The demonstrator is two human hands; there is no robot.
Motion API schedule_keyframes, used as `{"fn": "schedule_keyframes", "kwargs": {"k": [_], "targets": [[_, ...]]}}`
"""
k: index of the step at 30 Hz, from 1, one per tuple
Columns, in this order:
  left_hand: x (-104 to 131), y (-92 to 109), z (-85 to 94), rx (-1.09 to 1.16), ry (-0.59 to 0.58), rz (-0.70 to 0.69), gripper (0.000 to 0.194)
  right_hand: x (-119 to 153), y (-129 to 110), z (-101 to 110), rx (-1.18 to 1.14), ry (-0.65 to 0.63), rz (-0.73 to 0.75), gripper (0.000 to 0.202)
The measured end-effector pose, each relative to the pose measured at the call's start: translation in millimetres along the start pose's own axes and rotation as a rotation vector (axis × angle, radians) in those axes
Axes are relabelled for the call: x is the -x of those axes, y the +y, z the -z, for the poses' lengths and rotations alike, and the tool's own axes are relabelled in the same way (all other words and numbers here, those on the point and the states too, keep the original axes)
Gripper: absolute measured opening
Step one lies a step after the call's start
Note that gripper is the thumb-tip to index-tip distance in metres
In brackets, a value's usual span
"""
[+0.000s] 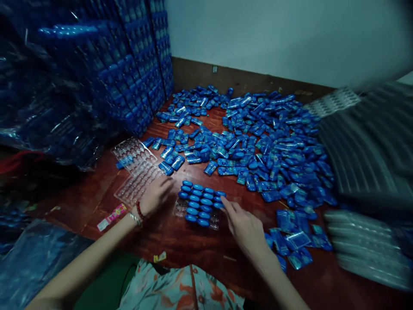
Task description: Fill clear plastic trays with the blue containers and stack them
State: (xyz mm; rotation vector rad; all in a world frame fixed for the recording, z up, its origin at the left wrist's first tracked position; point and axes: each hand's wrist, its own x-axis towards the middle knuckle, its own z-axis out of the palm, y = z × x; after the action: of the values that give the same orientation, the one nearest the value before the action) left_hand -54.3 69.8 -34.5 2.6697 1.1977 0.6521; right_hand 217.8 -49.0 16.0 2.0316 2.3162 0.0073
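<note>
A clear plastic blister tray [214, 222] lies in front of me. Rows of small glossy blue oval-ended packs [198, 199] stand in it, and some cavities along its left and lower right edges show bare. My right hand [243, 221] is at the tray's right side, its fingertips closed against a blue pack [220, 198] there. Left of the tray, my left hand [156, 193] hovers with fingers reaching forward, blurred, and nothing visible in them. Beside that hand lie overlapping clear trays [135, 151], with a few blue packs on them.
Loose blue packs [258, 146] are heaped across the red-brown table [155, 243]. Tall wrapped stacks of filled trays [129, 77] stand at the left. Stacked clear trays [364, 245] sit at the right. A pink strip [112, 216] lies near my left wrist.
</note>
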Motion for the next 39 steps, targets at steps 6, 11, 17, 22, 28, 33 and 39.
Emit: {"fn": "schedule_keyframes", "kwargs": {"k": [6, 11, 17, 22, 28, 33, 39], "targets": [[-52, -28, -7.1, -0.339, -0.198, 0.35, 0.04, -97, 31, -1, -0.25, 0.062, -0.107, 0.032], [-64, -26, -13.9, -0.422, -0.414, 0.292, 0.022, -162, 30, -24, -0.223, -0.136, -0.07, 0.054], [-64, -29, -14.2, -0.404, -0.458, 0.22, 0.028, -158, 29, -40, -0.331, -0.169, -0.05, 0.057], [-51, -28, 5.4, -0.169, -0.25, 0.25, 0.033, -107, 57, -39, -0.695, 0.158, -0.074, 0.028], [18, 11, 41.7, 0.189, 0.108, 0.236, 0.031, 12, 68, -34, -1.196, 0.218, -0.296, 0.044], [55, 43, 18.3, 0.3, 0.144, 0.281, 0.028, 42, 21, -52, -0.979, 0.351, -0.224, 0.018], [42, 42, -4.3, 0.159, -0.018, -0.082, 0.025, 28, 6, -62, -0.45, 0.375, 0.115, 0.026]]}}
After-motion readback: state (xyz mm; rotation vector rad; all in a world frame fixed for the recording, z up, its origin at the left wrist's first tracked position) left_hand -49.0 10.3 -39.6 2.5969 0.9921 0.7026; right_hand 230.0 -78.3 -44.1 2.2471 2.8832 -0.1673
